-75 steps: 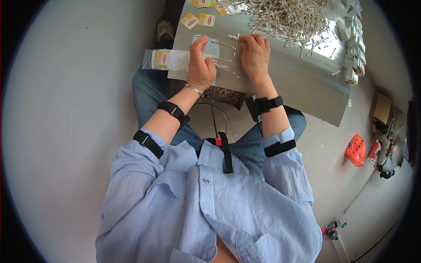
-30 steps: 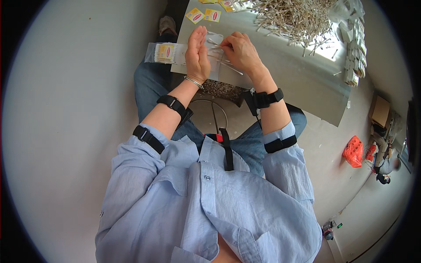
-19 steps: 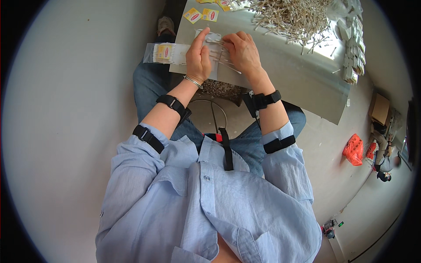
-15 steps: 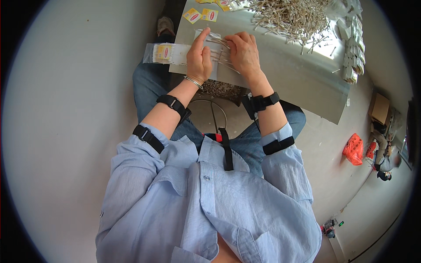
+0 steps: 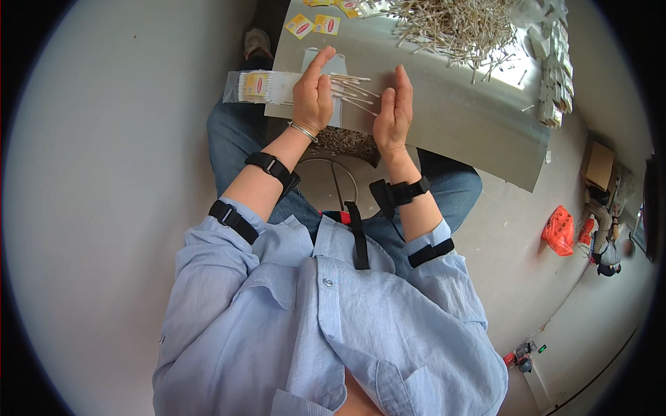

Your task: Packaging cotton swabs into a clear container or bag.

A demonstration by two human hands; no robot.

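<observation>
Several loose cotton swabs (image 5: 358, 91) lie fanned out on the metal table, between my two hands. My left hand (image 5: 313, 97) stands on edge at their left ends, fingers stretched out, thumb raised. To their right, my right hand (image 5: 395, 116) is held upright, open and flat, its palm toward the swabs and nothing in it. Left of my left hand is a clear packet (image 5: 254, 87) filled with swabs and a yellow-and-white card. A pale plastic sheet or bag (image 5: 336, 64) lies partly under my left hand, which hides some of it.
A big heap of loose swabs (image 5: 454, 28) covers the table's far side. Small yellow cards (image 5: 313, 26) lie at the far left. Filled packets (image 5: 555, 76) are stacked along the right edge. Below the table's near edge sits a container of swabs (image 5: 347, 141). A red bag (image 5: 558, 232) rests on the floor.
My right hand has drawn away from the swabs, moved toward me, and straightened its bent fingers. The swabs now lie uncovered. My left hand has hardly moved.
</observation>
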